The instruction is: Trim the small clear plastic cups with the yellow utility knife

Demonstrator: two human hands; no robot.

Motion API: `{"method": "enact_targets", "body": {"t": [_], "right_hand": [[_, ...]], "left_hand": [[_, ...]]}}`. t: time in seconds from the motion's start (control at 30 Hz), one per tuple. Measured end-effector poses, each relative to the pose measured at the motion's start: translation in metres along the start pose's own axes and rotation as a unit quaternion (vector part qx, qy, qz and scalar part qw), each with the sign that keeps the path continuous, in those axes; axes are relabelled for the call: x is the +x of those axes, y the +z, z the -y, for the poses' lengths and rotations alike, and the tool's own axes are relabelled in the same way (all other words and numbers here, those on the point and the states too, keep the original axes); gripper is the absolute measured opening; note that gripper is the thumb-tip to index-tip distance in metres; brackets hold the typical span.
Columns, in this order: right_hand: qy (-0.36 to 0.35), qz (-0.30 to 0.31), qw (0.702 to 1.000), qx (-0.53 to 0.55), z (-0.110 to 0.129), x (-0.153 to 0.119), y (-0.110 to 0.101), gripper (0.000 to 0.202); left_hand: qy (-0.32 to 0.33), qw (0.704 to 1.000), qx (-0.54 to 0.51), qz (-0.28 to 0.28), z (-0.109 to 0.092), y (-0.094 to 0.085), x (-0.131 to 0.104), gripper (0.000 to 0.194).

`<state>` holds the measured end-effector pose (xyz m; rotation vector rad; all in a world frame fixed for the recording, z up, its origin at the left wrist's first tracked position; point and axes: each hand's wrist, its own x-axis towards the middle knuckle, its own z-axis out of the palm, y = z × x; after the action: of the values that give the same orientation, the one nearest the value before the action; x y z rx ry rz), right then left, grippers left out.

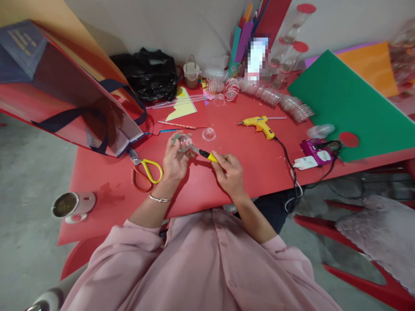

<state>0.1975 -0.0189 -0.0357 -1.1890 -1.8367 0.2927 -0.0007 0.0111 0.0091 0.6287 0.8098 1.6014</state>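
Red covers the table (259, 172), the broadest thing under the 2 hands. At its left end stands a big paper bag (58, 88), with dark ribbon handles. Across at the right lies a green sheet (350, 108), overlapping an orange sheet (366, 71). Black plastic (149, 77) bunches up by the wall, and nested clear cups (269, 95) run along the back. The right hand (231, 175) closes its fingers round the yellow grip of a cutter. The left hand (175, 160), palm up, pinches a clear dome between thumb and fingers. Right of both hands, the yellow glue gun (262, 125) lies on its side, a stick out its back. Scissors (144, 168), 1 loop yellow and 1 orange-red, lie beside the bag, above a mug (76, 205). The cutter (207, 155) points its blade to the dome (184, 143); whether the tip enters is unclear. Just behind rests 1 clear lid (209, 134).
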Motion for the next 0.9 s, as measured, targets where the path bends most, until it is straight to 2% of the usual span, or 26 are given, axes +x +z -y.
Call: {"method": "enact_targets", "body": {"t": [0.23, 0.47, 0.67, 0.9], "right_hand": [[0.015, 0.002, 1.0, -0.008, -0.0005, -0.0014, 0.0013, 0.038], [0.024, -0.006, 1.0, -0.02, 0.0012, 0.0002, -0.0006, 0.038], [0.017, -0.013, 0.999, -0.024, 0.0011, 0.0001, -0.0009, 0.037], [-0.001, -0.022, 0.999, -0.047, -0.0007, -0.0021, 0.0005, 0.039]], "left_hand": [[0.002, 1.0, 0.019, -0.003, -0.0019, 0.0022, -0.0016, 0.034], [0.002, 0.998, 0.031, -0.05, -0.0058, 0.0096, -0.0033, 0.028], [0.01, 0.998, 0.053, -0.021, -0.0049, 0.0084, -0.0025, 0.034], [-0.008, 0.999, 0.046, -0.021, -0.0048, 0.0073, -0.001, 0.039]]}}
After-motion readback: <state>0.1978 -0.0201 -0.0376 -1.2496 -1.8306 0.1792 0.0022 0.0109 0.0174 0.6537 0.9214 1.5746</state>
